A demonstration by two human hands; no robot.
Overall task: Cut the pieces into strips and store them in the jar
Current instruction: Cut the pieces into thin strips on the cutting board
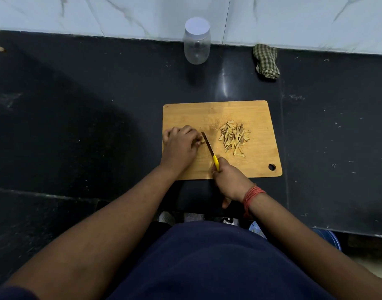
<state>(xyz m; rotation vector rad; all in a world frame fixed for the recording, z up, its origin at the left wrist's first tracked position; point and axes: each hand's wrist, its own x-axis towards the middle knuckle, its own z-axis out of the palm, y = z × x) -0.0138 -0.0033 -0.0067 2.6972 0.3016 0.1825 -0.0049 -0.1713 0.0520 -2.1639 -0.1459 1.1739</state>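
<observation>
On the board, left side: the left hand [181, 142] curls over a small pale piece [200, 140], fingertips pinning it down, with the blade touching its 3 o'clock edge.
Knife: the right hand [225, 178] is wrapped round the yellow handle of a thin dark-bladed knife [209, 149], point aimed toward 11 o'clock.
Risk, fingers: the piece looks tiny and mostly hidden under the fingers, so a slipping blade could nick a fingertip.
Risk, piece: so small a bit may roll or shoot off the rectangular wooden cutting board [257, 118].
Risk, strips: the heap of thin tan strips [234, 137], at 3 o'clock of the knife, is loose and could scatter onto the glossy black stone counter [77, 105] if brushed.
Jar: the clear plastic jar with a white round lid [197, 41] stands at 12 o'clock, well apart, lid on and seemingly empty.
Cloth: a crumpled green checked cloth [266, 61] lies at 3 o'clock of the jar.
</observation>
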